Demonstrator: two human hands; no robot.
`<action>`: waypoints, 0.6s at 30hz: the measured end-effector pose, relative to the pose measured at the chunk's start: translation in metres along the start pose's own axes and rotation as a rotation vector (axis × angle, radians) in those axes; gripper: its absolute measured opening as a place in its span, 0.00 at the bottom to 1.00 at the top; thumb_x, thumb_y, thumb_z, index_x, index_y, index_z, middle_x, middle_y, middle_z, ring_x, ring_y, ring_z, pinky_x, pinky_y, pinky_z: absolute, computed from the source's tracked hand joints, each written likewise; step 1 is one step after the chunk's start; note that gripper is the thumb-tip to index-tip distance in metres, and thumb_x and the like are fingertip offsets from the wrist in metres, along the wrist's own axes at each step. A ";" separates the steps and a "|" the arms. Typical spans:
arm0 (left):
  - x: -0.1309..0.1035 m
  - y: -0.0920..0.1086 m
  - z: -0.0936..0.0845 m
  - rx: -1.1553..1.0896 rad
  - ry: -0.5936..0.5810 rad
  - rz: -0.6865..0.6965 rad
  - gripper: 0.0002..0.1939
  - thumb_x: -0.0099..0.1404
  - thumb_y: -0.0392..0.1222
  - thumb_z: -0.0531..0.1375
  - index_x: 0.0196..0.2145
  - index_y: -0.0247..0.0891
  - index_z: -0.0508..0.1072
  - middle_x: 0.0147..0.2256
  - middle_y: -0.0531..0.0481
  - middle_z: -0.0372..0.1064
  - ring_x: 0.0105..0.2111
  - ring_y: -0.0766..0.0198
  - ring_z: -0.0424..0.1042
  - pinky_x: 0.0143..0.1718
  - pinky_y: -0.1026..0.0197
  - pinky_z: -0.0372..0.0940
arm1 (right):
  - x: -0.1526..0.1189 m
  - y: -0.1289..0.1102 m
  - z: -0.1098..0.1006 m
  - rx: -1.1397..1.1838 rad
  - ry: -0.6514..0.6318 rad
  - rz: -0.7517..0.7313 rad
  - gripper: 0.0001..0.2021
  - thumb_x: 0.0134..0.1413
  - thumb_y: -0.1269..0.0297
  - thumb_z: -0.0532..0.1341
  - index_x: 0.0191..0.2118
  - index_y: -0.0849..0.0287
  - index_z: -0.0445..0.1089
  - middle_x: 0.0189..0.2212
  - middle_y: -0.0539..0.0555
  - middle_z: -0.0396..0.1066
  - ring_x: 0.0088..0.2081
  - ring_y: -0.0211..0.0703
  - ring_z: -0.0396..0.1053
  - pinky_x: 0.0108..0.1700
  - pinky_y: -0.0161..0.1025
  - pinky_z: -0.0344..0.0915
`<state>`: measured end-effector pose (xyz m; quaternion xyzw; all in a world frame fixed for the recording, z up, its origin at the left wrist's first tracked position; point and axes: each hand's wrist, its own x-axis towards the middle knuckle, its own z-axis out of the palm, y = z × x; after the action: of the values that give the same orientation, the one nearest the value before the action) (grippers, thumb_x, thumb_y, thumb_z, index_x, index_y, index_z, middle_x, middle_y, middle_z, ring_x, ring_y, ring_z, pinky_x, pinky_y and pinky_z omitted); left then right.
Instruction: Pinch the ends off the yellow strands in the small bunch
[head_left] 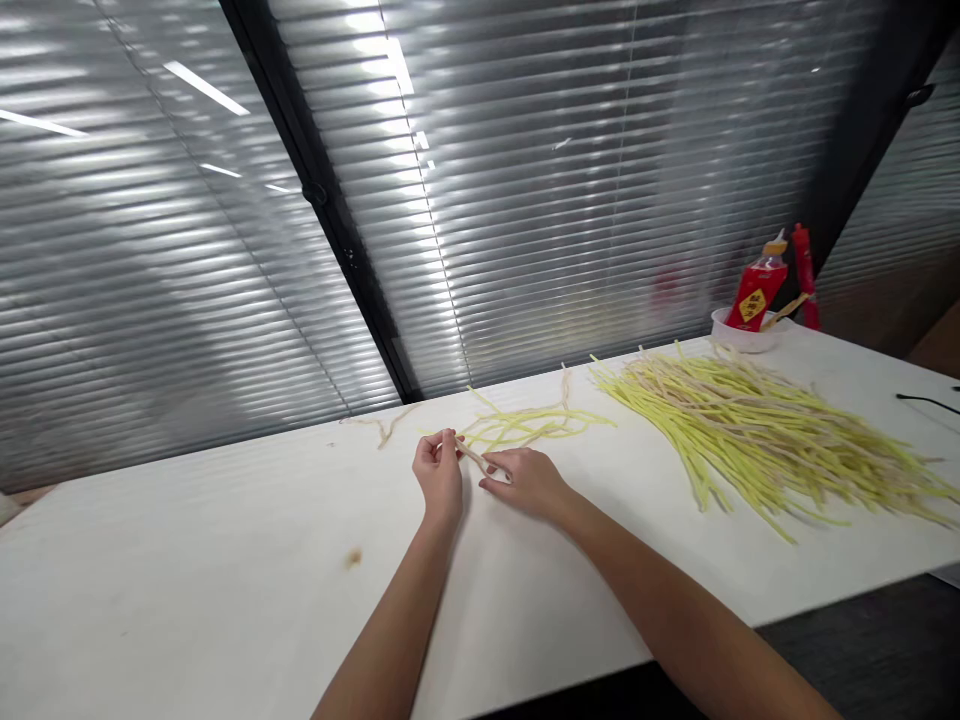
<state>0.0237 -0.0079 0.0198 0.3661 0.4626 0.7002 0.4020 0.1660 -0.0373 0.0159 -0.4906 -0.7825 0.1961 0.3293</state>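
Above the table, a beige pipe cleaner [472, 455] stretches between my two hands. My left hand [441, 470] pinches one end, its fingers curled together. The thumb and fingers of my right hand [526, 478] close on the other end, where the strand bends into a small loop. Just beyond my hands lies a loose tangle of yellow and beige pipe cleaners [540, 425]. A single twisted beige strand [386, 435] rests farther left, near the table's back edge.
A large spread pile of yellow and beige pipe cleaners [757, 425] covers the white table's [225, 580] right side. Behind it, a clear plastic bowl [739, 338] holds a red bottle [757, 295]. Window blinds [525, 200] rise along the back edge. A black cable [926, 400] lies far right.
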 end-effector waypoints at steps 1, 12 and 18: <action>0.000 0.000 0.001 -0.007 0.007 -0.003 0.16 0.52 0.50 0.64 0.30 0.35 0.67 0.33 0.48 0.70 0.35 0.62 0.72 0.36 0.59 0.67 | 0.000 -0.001 -0.001 -0.039 -0.014 0.007 0.09 0.52 0.57 0.59 0.39 0.51 0.73 0.33 0.48 0.74 0.33 0.40 0.68 0.31 0.34 0.52; 0.000 0.004 0.001 -0.046 0.004 0.048 0.17 0.54 0.51 0.63 0.31 0.36 0.64 0.29 0.50 0.69 0.30 0.62 0.74 0.32 0.58 0.69 | 0.000 -0.001 0.000 -0.168 -0.094 0.001 0.12 0.60 0.60 0.53 0.31 0.55 0.72 0.25 0.49 0.72 0.29 0.37 0.65 0.29 0.33 0.49; -0.002 0.010 0.003 -0.271 -0.028 -0.103 0.17 0.51 0.47 0.66 0.30 0.39 0.61 0.28 0.57 0.64 0.24 0.70 0.68 0.29 0.60 0.68 | 0.000 0.000 0.003 -0.043 -0.132 0.011 0.12 0.60 0.62 0.53 0.29 0.56 0.71 0.24 0.47 0.71 0.26 0.35 0.63 0.28 0.32 0.49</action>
<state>0.0253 -0.0107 0.0298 0.2942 0.3764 0.7293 0.4897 0.1642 -0.0368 0.0139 -0.4879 -0.8039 0.2131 0.2653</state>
